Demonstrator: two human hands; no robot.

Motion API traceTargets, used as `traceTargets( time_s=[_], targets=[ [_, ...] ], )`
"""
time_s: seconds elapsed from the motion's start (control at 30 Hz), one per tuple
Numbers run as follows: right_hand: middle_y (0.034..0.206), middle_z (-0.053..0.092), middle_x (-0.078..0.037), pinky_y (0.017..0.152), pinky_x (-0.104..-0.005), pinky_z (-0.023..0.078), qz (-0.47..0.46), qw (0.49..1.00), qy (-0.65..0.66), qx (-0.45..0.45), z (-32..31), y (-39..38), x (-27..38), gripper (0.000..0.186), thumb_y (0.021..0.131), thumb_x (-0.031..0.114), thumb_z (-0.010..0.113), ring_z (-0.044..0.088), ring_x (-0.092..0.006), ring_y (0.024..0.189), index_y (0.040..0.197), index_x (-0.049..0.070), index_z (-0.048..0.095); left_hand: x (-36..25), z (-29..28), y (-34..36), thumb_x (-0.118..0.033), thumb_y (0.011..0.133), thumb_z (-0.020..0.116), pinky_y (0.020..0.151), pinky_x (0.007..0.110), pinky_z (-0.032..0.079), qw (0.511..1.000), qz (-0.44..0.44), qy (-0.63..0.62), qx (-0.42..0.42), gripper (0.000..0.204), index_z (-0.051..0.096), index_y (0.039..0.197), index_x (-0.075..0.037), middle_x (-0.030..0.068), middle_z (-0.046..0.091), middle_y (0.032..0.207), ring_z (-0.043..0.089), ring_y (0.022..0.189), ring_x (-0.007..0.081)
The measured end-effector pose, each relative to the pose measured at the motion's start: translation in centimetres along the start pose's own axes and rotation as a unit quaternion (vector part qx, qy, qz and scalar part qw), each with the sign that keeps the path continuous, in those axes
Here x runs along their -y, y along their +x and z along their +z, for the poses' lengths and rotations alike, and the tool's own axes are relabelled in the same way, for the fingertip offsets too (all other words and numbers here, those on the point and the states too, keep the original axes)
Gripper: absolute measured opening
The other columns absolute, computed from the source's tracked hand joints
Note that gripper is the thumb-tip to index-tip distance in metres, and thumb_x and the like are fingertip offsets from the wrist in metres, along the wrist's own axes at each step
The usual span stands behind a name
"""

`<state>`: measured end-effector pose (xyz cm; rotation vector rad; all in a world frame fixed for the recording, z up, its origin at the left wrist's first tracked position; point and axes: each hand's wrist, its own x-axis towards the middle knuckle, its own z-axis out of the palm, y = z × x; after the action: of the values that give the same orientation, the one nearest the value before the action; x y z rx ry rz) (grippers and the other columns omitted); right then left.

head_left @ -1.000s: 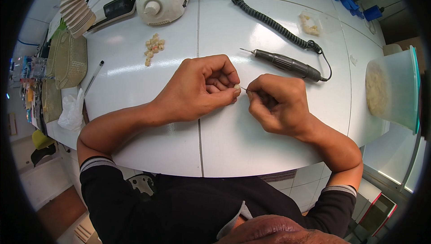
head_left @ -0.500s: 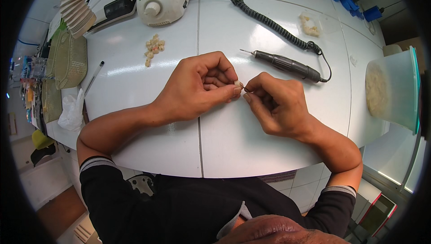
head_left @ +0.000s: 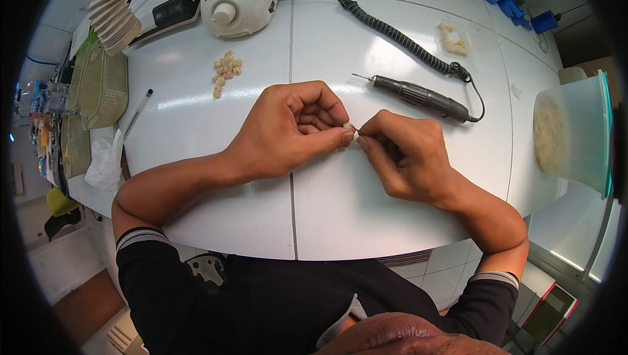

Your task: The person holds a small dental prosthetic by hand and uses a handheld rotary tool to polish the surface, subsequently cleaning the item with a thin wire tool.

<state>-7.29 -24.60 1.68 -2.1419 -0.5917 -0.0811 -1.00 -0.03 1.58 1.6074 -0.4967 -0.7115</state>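
Note:
Between the thumb and forefinger of my left hand (head_left: 288, 129) is a small cream tooth-like piece (head_left: 348, 126), perhaps a dental crown. My right hand (head_left: 409, 155) is closed in a pinch just to its right. A thin dark sliver (head_left: 358, 131) shows at its fingertips, reaching to the cream piece; its kind is too small to make out. Both hands are above the white table (head_left: 353, 224). Beyond them lies a dark rotary handpiece (head_left: 418, 97) with a thin metal bit pointing left. A pile of similar cream pieces (head_left: 226, 70) sits at the far left.
A white control unit (head_left: 239, 2) feeds the handpiece through a coiled black cord (head_left: 399, 38). A ribbed hose (head_left: 112, 12) hangs at the far left, near a pen (head_left: 138, 113) and woven baskets (head_left: 101, 87). A clear tray (head_left: 454, 38) and a translucent tub (head_left: 572, 133) stand right.
Both hands hold nearly the same place. The cream piece has tilted or turned slightly in my left fingertips, and less of it shows. The whole view has shifted a little.

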Motion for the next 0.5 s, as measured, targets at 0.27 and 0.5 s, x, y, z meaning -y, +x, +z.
traceTargets(
  time_s=[0.27,0.5],
  targets=[
    [0.070,0.062,-0.012,0.052,-0.0405,0.045,-0.003,1.000,-0.004,-0.008,0.29,-0.02,-0.17,0.012,0.090,-0.006,0.073,0.060,-0.0284,0.053,0.092,0.002,0.065,-0.15,0.14,-0.03,-0.004,0.102,0.081,0.083,0.020,0.064,1.000,-0.012,0.013,-0.005,0.018,0.069,0.113,0.004,0.0098,0.079,0.104,0.080,0.093,0.0120],
    [0.070,0.062,-0.012,0.054,-0.0420,0.047,-0.008,1.000,-0.007,-0.006,0.39,0.03,-0.12,0.013,0.088,-0.006,0.073,0.061,-0.0308,0.055,0.090,0.003,0.063,-0.16,0.16,-0.02,-0.003,0.101,0.080,0.083,0.020,0.064,1.000,-0.016,0.024,-0.007,0.018,0.068,0.113,0.004,0.0101,0.079,0.104,0.080,0.095,0.0125]
  ],
)
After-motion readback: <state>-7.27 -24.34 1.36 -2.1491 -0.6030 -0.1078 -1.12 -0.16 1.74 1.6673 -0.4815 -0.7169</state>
